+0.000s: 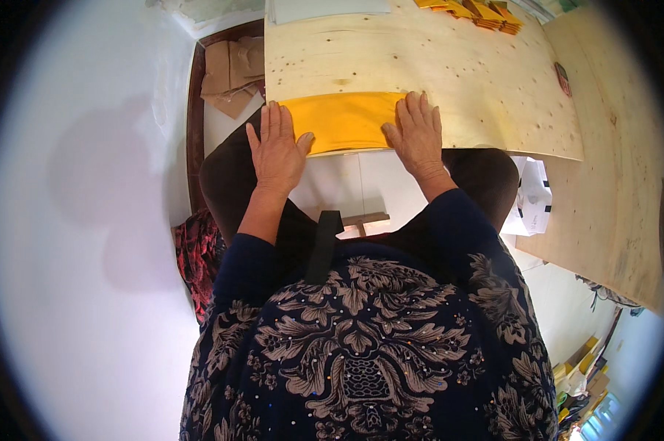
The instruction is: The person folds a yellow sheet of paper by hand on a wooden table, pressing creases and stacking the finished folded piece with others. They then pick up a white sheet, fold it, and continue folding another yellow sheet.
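Item 1: yellow sheet [343, 121], flat, qty 1. Loc.: on wooden tabletop [479, 95], near edge lying along tabletop's front edge, betw. both hands.

Handling (judgement): press evenly w/ both hands, L & R; smooth from mid. outward so no crease sets; keep near edge straight w/ tabletop's edge, approx. parallel; light pressure prob. enough, as sheet looks thin.

Item 2: L hand [279, 151], on sheet's left end. Fingers mostly side by side, pointing away, little finger apart; thumb stretched wide, tip on sheet. No pinch seen.

Item 3: R hand [418, 140], on sheet's right end. Fingers extended, slightly parted; thumb out toward mid., tip on sheet. No pinch seen.

Misc.: yellow packets [486, 15], pile, far edge of tabletop.
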The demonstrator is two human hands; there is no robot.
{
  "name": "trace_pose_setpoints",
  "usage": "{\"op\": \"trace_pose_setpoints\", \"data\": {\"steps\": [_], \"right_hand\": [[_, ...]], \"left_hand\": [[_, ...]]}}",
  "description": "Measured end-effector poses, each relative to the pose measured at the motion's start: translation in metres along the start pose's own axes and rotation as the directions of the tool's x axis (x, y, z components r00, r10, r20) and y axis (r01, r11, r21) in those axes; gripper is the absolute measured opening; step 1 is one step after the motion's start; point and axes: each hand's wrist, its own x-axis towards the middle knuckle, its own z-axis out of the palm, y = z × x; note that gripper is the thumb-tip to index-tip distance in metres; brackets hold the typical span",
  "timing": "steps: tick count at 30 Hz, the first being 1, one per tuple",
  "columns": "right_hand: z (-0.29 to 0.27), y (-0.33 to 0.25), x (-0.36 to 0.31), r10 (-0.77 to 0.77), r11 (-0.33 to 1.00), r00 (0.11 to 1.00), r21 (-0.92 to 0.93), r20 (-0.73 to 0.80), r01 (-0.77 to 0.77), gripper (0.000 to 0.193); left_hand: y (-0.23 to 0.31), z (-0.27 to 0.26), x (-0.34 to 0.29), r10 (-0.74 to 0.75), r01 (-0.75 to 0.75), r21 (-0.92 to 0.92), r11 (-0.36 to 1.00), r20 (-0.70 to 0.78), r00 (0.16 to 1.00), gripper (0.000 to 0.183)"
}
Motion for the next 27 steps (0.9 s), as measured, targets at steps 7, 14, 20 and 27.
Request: {"op": "trace_pose_setpoints", "data": {"steps": [7,14,20,27], "right_hand": [[-0.002,-0.001,-0.002,-0.017,0.999,0.996,0.046,-0.086,0.021,0.067],[0.009,0.005,-0.004,0.015,1.000,0.999,0.012,0.030,-0.015,0.056],[0.008,0.001,-0.002,0.004,1.000,0.999,0.003,-0.051,-0.004,0.054],[-0.005,-0.003,-0.001,0.023,0.997,0.999,0.069,-0.031,-0.021,0.057]], "left_hand": [[0.019,-0.030,0.007,-0.058,0.058,0.082,0.995,-0.005,0.998,0.074],[0.141,-0.011,0.025,0.372,-0.339,-0.372,0.864,0.019,0.928,0.074],[0.091,0.006,0.024,0.145,-0.135,-0.180,0.974,0.046,0.988,0.072],[0.030,0.002,0.007,0.085,-0.088,-0.058,0.994,-0.048,0.995,0.066]]}}
